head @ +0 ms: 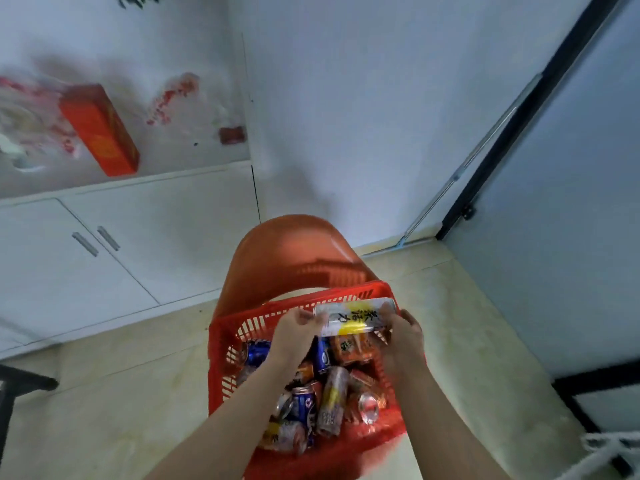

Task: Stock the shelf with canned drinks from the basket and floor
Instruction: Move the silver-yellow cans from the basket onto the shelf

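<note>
Left hand [294, 329], right hand [406, 337]: curled fingers [305, 315] grip the can [353, 317].

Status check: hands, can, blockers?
Left hand and right hand both grip white-yellow can, sideways over red basket. More cans inside. Nothing visibly blocking.

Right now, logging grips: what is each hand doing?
The left hand holds the white and yellow can by one end.
The right hand holds the same can's other end.
</note>
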Available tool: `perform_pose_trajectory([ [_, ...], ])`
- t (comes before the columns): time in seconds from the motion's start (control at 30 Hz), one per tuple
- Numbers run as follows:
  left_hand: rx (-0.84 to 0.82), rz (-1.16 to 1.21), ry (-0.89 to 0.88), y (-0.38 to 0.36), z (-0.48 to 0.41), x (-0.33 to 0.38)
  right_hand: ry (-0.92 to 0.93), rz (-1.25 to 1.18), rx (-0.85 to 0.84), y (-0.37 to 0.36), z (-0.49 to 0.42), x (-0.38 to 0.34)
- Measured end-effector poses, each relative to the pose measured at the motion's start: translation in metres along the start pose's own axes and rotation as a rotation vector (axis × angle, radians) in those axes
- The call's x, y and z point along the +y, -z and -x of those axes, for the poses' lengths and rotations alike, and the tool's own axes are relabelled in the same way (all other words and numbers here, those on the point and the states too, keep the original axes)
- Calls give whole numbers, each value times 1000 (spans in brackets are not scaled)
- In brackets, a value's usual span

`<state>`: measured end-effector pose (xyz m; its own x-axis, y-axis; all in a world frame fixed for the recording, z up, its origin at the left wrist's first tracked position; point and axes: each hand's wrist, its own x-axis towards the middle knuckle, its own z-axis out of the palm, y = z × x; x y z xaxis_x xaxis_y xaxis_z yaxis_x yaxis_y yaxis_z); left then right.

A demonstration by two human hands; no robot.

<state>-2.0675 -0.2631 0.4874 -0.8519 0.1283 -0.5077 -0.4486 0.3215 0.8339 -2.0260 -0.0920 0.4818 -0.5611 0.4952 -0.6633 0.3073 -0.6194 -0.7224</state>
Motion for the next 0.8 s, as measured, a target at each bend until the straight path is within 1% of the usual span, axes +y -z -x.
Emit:
perform_pose_trajectory([
  [0.03,-58,23,-20,0,9,14,22,-30,13,5,12,-16],
  [0.13,-300,198,-23,-8,42,57,121,-90,7,25,53,-67],
  [0.27,-542,137,-157,-39,95,115,263,-134,-49,62,116,-122],
  [0.37,-751,146,-199,-75,136,153,364,-88,-151,95,158,-155],
  [0.43,-887,86,-275,-102,168,171,452,-70,-178,124,184,-178],
  [0.5,-943,-28,-395,-131,200,189,542,-60,-177,161,212,-199],
  [0.57,-928,-106,-524,-159,238,207,599,-55,-170,205,241,-215],
  [0.67,-880,-127,-672,-201,298,235,655,-52,-159,276,284,-228],
  [0.73,-895,-130,-769,-235,343,252,698,-31,-145,327,313,-232],
  [0.8,-946,-147,-849,-267,390,266,738,-8,-130,372,339,-234],
])
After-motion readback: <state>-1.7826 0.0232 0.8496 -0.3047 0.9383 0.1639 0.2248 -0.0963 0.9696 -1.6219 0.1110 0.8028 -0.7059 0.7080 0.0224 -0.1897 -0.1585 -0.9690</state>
